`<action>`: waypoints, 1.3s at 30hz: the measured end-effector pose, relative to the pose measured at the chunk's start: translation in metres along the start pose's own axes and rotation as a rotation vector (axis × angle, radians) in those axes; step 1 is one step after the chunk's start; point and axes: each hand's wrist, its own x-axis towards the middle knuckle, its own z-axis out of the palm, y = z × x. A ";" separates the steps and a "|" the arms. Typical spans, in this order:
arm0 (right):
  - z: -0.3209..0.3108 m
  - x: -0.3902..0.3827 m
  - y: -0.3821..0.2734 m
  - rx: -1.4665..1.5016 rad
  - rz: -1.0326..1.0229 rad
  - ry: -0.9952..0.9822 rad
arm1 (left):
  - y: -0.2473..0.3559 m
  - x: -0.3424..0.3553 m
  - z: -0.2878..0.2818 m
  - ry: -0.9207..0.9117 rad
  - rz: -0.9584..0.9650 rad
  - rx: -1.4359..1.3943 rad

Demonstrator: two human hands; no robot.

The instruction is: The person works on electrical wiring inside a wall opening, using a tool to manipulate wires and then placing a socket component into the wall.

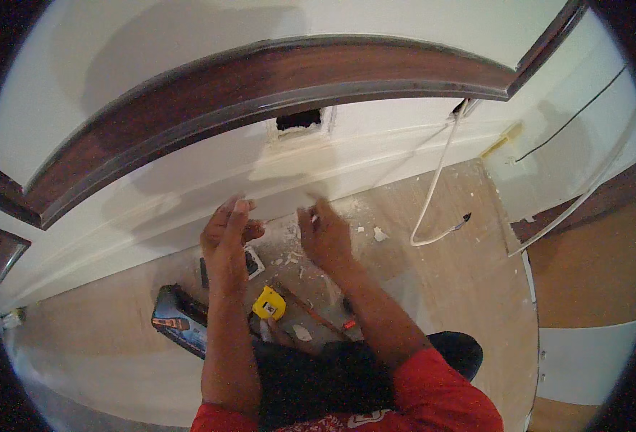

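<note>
Both my hands are raised in front of the white wall, below a rectangular hole (299, 120) cut into it. My left hand (224, 237) has its fingers bent and its thumb apart, with nothing visible between them. To its right, my right hand (326, 237) has curled fingers and a blurred forefinger; a tiny pale spot shows among the fingers, too small to name. Under my left hand, partly covered by it, lies a square frame with a white edge (259, 262). Nearer me are a yellow tape measure (268, 303) and a thin reddish-brown rod (312, 311).
A dark wood moulding (260, 72) arches across the wall. White cable (433, 187) hangs from a second hole and rests its stripped end on the floor. Plaster crumbs (380, 234) litter the wooden floor. A dark box with a printed picture (178, 322) stands by my left forearm.
</note>
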 end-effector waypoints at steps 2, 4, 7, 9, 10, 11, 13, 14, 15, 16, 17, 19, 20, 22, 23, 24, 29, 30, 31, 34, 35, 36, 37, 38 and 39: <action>-0.035 0.024 -0.036 0.112 -0.089 -0.006 | -0.008 0.004 -0.002 -0.011 -0.024 -0.005; -0.038 0.050 -0.046 0.009 -0.230 0.025 | -0.005 0.004 -0.002 -0.023 -0.018 -0.021; -0.037 0.072 -0.054 -0.212 -0.405 0.005 | -0.003 0.004 0.000 -0.044 -0.006 -0.060; -0.039 0.079 -0.057 -0.332 -0.374 0.007 | -0.002 0.005 -0.002 -0.048 -0.016 -0.079; -0.044 0.082 -0.058 -0.367 -0.295 0.025 | -0.004 0.006 -0.003 -0.050 -0.010 -0.067; -0.048 0.083 -0.059 -0.401 -0.217 0.044 | -0.005 0.006 -0.004 -0.052 -0.003 -0.055; -0.052 0.079 -0.059 -0.408 -0.273 0.044 | -0.008 0.007 -0.005 -0.055 0.001 -0.063; -0.053 0.077 -0.057 -0.413 -0.299 0.045 | -0.008 0.008 -0.004 -0.056 -0.002 -0.083; -0.049 0.075 -0.055 -0.331 -0.367 -0.022 | -0.009 0.008 -0.004 -0.056 -0.004 -0.102; -0.048 0.074 -0.051 -0.295 -0.407 0.007 | -0.009 0.008 -0.004 -0.029 -0.015 -0.105; -0.047 0.071 -0.045 -0.259 -0.446 0.035 | -0.008 0.007 -0.005 -0.002 -0.026 -0.108; -0.052 0.061 -0.034 -0.267 -0.410 -0.009 | -0.007 0.005 -0.007 0.042 -0.036 -0.131; -0.058 0.051 -0.027 -0.309 -0.334 -0.073 | -0.006 0.005 -0.009 0.056 -0.031 -0.148; -0.069 0.030 -0.005 -0.330 -0.265 -0.181 | -0.004 0.003 -0.006 0.075 -0.035 -0.138; -0.074 0.017 0.010 -0.314 -0.268 -0.221 | -0.002 0.002 -0.003 0.075 -0.047 -0.112; -0.076 0.006 0.019 -0.296 -0.265 -0.237 | -0.002 0.002 -0.002 0.082 -0.056 -0.082; -0.083 -0.016 0.058 -0.340 -0.230 -0.345 | -0.002 0.000 0.008 0.068 -0.085 -0.052; -0.080 -0.009 0.056 -0.282 -0.212 -0.316 | 0.000 -0.002 0.011 0.074 -0.092 -0.066; -0.076 -0.006 0.046 -0.221 -0.183 -0.298 | -0.003 -0.002 0.008 0.078 -0.072 -0.031; -0.063 0.015 0.011 -0.075 -0.323 -0.250 | -0.012 -0.001 0.007 0.069 -0.028 0.053; -0.055 0.021 0.005 -0.059 -0.452 -0.198 | -0.008 0.000 0.012 0.071 -0.008 0.069; -0.048 0.027 -0.007 -0.075 -0.483 -0.190 | -0.008 -0.001 0.014 0.077 0.003 0.094; -0.041 0.035 -0.021 -0.090 -0.522 -0.178 | -0.008 0.000 0.012 0.073 0.012 0.090; -0.036 0.044 -0.033 -0.106 -0.525 -0.213 | -0.007 0.002 0.010 0.068 0.028 0.079; -0.032 0.053 -0.041 -0.128 -0.524 -0.250 | -0.010 0.004 0.009 0.058 0.038 0.064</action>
